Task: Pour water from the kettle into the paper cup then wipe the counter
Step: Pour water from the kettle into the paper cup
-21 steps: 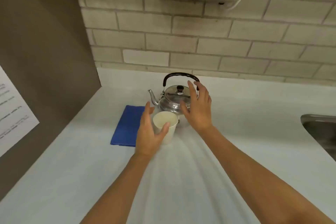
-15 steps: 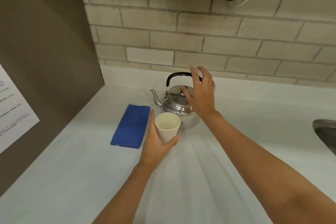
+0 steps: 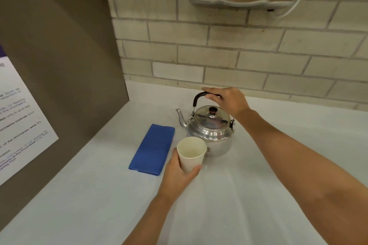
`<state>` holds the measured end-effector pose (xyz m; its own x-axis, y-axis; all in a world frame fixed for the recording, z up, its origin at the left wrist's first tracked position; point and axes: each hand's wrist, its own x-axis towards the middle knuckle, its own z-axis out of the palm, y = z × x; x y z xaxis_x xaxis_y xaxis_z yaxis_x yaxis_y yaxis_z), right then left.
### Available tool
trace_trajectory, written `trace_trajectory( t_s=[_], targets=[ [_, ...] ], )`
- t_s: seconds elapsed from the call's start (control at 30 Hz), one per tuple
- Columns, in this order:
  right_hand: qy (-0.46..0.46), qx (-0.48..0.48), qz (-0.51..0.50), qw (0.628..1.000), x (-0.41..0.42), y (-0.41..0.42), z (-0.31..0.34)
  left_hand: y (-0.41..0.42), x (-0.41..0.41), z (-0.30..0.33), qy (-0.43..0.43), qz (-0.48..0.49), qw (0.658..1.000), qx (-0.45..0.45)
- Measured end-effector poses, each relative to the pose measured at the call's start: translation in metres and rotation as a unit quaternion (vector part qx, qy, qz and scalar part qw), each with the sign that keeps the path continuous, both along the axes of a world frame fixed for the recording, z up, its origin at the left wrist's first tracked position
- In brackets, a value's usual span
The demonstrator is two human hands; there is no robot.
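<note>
Head view — one kettle [image 3: 211, 129], one cup [image 3: 191, 153], one cloth [image 3: 152, 150]

left hand [image 3: 176, 175]: wrapped round cup [image 3: 191, 154], upright on counter [image 3: 249, 195]
right hand [image 3: 227, 101]: on kettle [image 3: 210, 127] handle [image 3: 199, 98]
cloth [image 3: 153, 149]: flat, left of cup

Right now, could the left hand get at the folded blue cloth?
Probably not freely: the left hand is wrapped around the white paper cup. The folded blue cloth lies right beside it, with nothing between.
</note>
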<state>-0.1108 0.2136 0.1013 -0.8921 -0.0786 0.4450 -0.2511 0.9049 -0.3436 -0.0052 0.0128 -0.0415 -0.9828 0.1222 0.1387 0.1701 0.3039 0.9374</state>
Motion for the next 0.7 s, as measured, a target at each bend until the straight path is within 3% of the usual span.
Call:
trace_trajectory(
  t_s=[0.2,0.43,0.7],
  targets=[
    [0.015,-0.055,0.000,0.998,0.010,0.003,0.001,0.001,0.000,-0.001,0.001,0.000,1.000,0.000],
    [0.042,-0.002,-0.014,0.999,0.045,0.012,0.042,0.001,0.003,0.002,0.015,-0.003,1.000,0.004],
    [-0.020,0.079,0.045,0.996,0.085,0.013,0.104,0.001,0.002,0.002,0.024,-0.006,1.000,0.017]
  ],
)
